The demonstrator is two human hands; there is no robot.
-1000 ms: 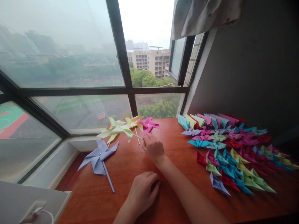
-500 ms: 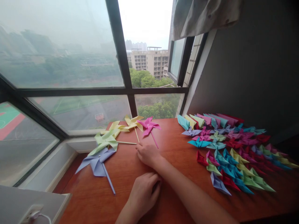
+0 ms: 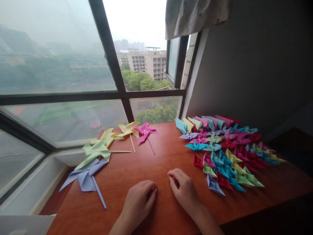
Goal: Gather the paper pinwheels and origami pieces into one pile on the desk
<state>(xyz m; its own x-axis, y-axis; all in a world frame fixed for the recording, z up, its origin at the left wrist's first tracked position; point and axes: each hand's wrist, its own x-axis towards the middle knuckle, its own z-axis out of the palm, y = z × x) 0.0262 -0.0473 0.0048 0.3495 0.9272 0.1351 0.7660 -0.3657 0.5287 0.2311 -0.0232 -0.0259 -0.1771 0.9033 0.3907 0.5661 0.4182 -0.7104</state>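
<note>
My left hand (image 3: pixel 139 202) rests on the brown wooden table at the front, its fingers curled in towards the thumb and nothing seen in them. Beside it, a short way to the right, my right hand (image 3: pixel 184 189) also rests with curled fingers, thumb and fingertips close together, holding nothing visible. To the left lie paper pinwheels: a lavender pinwheel (image 3: pixel 85 178), a light green pinwheel (image 3: pixel 97 150), a pale yellow pinwheel (image 3: pixel 127 129) and a magenta pinwheel (image 3: pixel 146 130). Another yellow pinwheel (image 3: pixel 109 135) is partly covered. Neither hand touches them.
Rows of coloured folded-paper pieces (image 3: pixel 220 163) cover the table's right side, some shaped like boats or birds. Windows (image 3: pixel 61 120) border the table's back and left, with one pane swung outward. A curtain (image 3: pixel 195 16) hangs above, and a dark wall (image 3: pixel 244 65) stands right.
My right hand has drawn back from the yellow and magenta pinwheel sticks and no longer crosses in front of my left hand. The view has turned slightly right.
</note>
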